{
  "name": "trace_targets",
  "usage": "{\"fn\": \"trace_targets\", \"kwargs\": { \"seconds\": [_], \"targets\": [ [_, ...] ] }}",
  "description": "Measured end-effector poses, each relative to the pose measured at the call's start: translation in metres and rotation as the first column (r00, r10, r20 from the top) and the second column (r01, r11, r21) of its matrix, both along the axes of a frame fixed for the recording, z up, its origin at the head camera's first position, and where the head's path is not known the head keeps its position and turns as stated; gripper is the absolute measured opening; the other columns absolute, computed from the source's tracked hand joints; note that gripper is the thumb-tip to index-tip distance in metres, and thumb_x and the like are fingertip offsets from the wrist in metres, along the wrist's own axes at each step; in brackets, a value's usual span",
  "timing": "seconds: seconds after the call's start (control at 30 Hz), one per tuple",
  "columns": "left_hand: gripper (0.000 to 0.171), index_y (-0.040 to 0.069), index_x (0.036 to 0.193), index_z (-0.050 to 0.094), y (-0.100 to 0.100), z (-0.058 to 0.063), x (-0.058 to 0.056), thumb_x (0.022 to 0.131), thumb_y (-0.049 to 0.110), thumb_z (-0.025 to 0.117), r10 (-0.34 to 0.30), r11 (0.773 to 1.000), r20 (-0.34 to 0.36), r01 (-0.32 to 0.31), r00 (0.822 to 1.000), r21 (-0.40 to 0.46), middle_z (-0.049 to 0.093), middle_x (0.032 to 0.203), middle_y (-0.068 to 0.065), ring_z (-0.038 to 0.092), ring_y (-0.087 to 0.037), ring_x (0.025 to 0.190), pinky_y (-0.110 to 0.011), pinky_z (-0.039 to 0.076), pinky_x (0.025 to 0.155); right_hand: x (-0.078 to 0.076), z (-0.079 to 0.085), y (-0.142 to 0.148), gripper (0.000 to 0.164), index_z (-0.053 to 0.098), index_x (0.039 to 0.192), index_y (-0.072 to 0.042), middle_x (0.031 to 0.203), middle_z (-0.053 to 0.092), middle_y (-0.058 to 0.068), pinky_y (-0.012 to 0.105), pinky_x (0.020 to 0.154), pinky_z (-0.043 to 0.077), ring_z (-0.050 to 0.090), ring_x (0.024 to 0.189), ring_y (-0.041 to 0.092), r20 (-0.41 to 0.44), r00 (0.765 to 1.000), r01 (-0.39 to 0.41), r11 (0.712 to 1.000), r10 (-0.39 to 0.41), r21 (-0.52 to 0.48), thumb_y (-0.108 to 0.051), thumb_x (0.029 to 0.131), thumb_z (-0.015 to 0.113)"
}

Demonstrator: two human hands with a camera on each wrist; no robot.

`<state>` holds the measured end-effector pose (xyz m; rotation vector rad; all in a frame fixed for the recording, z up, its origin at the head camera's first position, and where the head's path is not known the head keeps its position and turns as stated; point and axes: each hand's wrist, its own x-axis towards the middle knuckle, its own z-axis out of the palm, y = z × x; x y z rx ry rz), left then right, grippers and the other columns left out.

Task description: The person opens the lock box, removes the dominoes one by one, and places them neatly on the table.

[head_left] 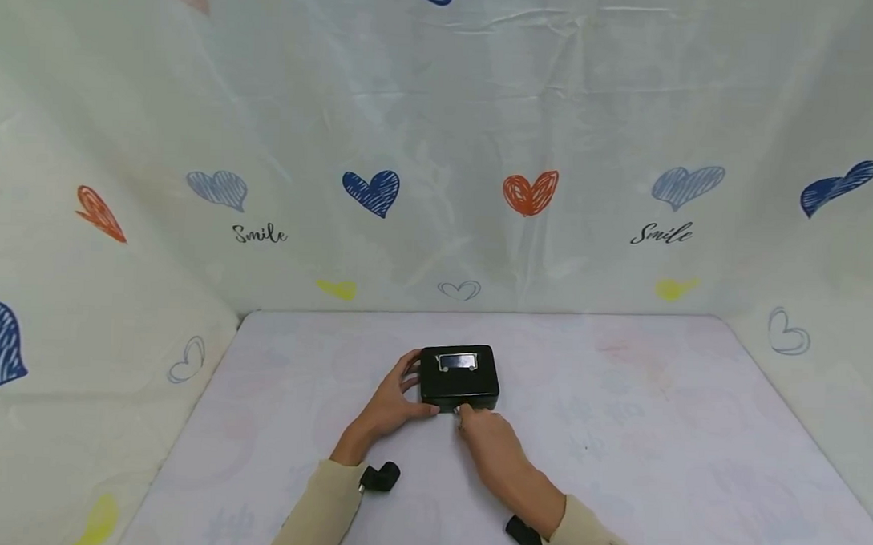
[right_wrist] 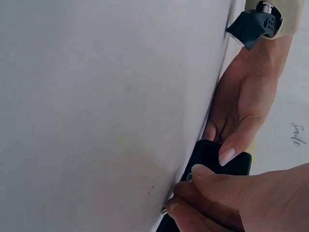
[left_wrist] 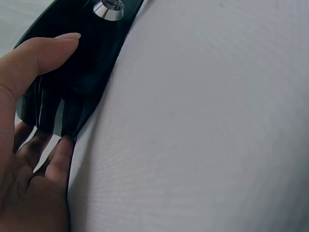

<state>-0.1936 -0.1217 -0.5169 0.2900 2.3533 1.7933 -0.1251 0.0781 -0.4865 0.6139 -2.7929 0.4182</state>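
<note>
A black cash box (head_left: 459, 379) with a silver handle (head_left: 458, 361) on its lid lies closed on the table. My left hand (head_left: 392, 399) grips its left end, the thumb across the front wall and the fingers around the side. In the left wrist view, a round silver lock (left_wrist: 109, 11) stands out from the box's front. My right hand (head_left: 490, 444) is at the front wall, pinching a small metal key (right_wrist: 189, 177) between thumb and fingers at the lock. Most of the key is hidden by the fingers.
The box rests on a white-covered table (head_left: 618, 439). Behind it hangs a pale curtain (head_left: 444, 249) printed with hearts and the word Smile. A black wrist camera (head_left: 381, 477) sits by the left sleeve, another camera (head_left: 524, 534) by the right.
</note>
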Motion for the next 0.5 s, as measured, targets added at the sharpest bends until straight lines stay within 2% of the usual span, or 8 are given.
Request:
{"fn": "trace_targets", "kwargs": {
  "seconds": [0.13,0.3,0.37,0.5],
  "targets": [
    [0.108,0.011,0.165,0.032,0.0,0.0,0.0,0.076,-0.001,0.091,0.002,1.0,0.012,-0.002,1.0,-0.005,0.038,0.165,-0.021,0.047,-0.045,0.147,-0.047,0.044,0.121,-0.005,-0.004,0.009,0.023,0.068,0.087,-0.007,0.079,0.073,0.006,0.03,0.051,0.058,0.072,0.068,0.018,-0.122,0.989,-0.076,0.994,0.085,0.076,-0.006,0.081,0.089],
    [0.108,0.011,0.166,0.031,-0.001,0.0,-0.001,0.077,0.0,0.091,0.002,1.0,0.013,-0.002,1.0,-0.009,0.038,0.166,-0.022,0.047,-0.045,0.146,-0.049,0.045,0.121,-0.014,-0.005,0.019,0.03,0.072,0.093,-0.012,0.087,0.068,0.0,0.026,0.055,0.06,0.066,0.08,0.015,-0.268,0.941,-0.166,0.972,0.207,0.169,-0.019,0.077,0.096],
    [0.109,0.011,0.166,0.03,-0.001,0.0,-0.001,0.077,0.001,0.091,0.002,1.0,0.011,-0.001,1.0,-0.016,0.038,0.166,-0.022,0.047,-0.045,0.146,-0.05,0.045,0.12,-0.018,-0.006,0.021,0.031,0.071,0.093,-0.014,0.086,0.064,-0.002,0.026,0.055,0.059,0.064,0.08,0.014,-0.281,0.93,-0.189,0.965,0.236,0.184,-0.023,0.076,0.096],
    [0.109,0.011,0.166,0.029,-0.002,-0.001,-0.001,0.078,0.002,0.091,-0.002,1.0,0.015,0.002,1.0,-0.03,0.037,0.166,-0.022,0.047,-0.045,0.146,-0.049,0.045,0.12,-0.024,-0.007,0.025,0.03,0.072,0.092,-0.015,0.084,0.062,-0.003,0.024,0.054,0.057,0.063,0.077,0.013,-0.267,0.926,-0.225,0.958,0.267,0.176,-0.025,0.077,0.095]
  ]
}}
